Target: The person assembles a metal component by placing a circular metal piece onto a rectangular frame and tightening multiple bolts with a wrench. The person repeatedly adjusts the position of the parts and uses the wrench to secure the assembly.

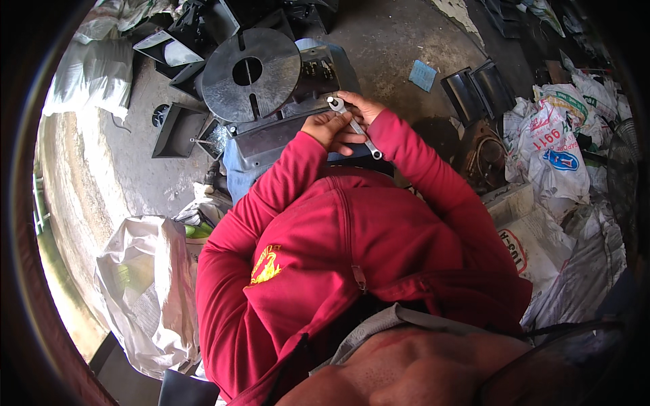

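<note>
Grey concrete floor, left grip and right grip both clasping a silver wrench, slotted disc nearby

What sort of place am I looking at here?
Probably a small workshop or dismantling area, though I can't tell which. The signs are the combination wrench in use of hand, the slotted dark disc beyond it, and the black open-topped box on the floor.
</note>
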`<state>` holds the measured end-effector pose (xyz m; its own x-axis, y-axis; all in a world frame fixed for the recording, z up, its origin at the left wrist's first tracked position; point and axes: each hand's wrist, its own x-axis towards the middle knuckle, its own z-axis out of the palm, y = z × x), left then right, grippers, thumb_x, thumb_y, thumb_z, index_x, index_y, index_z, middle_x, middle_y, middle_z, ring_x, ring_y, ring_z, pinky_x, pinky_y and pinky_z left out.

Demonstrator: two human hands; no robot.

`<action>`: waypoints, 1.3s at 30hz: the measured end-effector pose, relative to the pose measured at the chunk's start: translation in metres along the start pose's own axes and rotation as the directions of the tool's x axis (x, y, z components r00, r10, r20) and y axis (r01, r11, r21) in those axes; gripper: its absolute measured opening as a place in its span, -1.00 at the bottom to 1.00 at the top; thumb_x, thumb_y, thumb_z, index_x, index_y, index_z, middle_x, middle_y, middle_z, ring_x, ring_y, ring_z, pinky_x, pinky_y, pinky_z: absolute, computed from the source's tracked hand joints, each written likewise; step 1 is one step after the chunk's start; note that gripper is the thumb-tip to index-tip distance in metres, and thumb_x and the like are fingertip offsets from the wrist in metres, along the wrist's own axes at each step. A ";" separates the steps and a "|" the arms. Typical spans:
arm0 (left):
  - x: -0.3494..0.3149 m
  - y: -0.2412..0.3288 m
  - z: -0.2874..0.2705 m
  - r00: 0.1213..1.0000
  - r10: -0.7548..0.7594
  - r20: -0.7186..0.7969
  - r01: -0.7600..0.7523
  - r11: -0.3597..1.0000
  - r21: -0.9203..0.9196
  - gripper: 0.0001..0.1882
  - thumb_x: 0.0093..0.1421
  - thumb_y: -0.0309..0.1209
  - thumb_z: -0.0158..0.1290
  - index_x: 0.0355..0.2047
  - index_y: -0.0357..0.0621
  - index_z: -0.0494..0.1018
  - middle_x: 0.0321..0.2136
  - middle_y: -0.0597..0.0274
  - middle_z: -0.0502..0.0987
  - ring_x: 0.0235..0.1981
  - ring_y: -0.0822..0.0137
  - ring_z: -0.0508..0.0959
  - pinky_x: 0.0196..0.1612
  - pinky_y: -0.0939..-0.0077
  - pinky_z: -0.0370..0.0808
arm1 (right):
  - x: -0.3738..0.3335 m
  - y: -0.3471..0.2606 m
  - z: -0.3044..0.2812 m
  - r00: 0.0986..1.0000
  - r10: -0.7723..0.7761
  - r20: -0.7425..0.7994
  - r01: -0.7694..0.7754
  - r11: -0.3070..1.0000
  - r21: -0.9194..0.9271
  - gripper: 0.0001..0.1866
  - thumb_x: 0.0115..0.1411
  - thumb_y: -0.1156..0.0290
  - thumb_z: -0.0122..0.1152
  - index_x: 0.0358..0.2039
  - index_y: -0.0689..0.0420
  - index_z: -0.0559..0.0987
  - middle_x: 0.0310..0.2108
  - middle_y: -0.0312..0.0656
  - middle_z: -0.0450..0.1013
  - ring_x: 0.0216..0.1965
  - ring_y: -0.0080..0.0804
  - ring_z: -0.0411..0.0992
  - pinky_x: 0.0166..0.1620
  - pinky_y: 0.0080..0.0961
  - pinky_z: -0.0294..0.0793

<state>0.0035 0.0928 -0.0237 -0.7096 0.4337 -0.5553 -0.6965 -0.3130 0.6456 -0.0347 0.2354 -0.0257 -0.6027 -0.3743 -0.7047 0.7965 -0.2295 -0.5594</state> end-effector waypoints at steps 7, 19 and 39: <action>-0.038 0.035 -0.033 0.997 0.016 -0.078 0.012 0.936 0.353 -0.73 0.22 -0.21 -0.05 -0.36 -0.17 0.46 -0.61 0.34 0.47 -0.77 0.52 0.37 -0.70 0.71 0.28 | 0.010 0.002 -0.015 0.985 0.026 0.168 -0.042 0.995 0.092 -0.79 0.15 0.14 0.16 -0.39 -0.01 0.44 -0.79 -0.57 0.01 -0.82 -0.78 -0.09 -0.78 -0.75 -0.14; -0.015 0.009 -0.008 0.494 0.859 0.135 -0.011 -0.149 0.989 -0.62 -0.17 -0.33 0.19 -0.25 0.16 0.48 -0.46 0.30 0.52 -0.52 0.18 0.55 -0.50 0.36 0.48 | 0.009 0.002 -0.013 0.988 0.020 0.153 -0.037 0.994 0.107 -0.79 0.15 0.16 0.14 -0.36 0.01 0.43 -0.79 -0.51 0.05 -0.82 -0.77 -0.06 -0.78 -0.74 -0.12; -0.019 0.011 -0.015 0.372 0.868 0.329 -0.124 -0.305 0.944 -0.78 -0.01 -0.25 0.16 -0.30 0.13 0.51 -0.62 0.36 0.44 -0.64 0.27 0.49 -0.60 0.42 0.39 | -0.001 0.003 -0.017 0.985 -0.019 0.170 0.010 0.998 0.056 -0.78 0.09 0.10 0.19 -0.52 -0.09 0.43 -0.77 -0.57 0.07 -0.79 -0.79 -0.07 -0.72 -0.69 -0.20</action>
<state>0.0076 0.0684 -0.0133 -0.8336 0.1679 0.5263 0.4006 0.8397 0.3667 -0.0329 0.2505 -0.0339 -0.6012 -0.5168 -0.6095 0.7919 -0.2829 -0.5412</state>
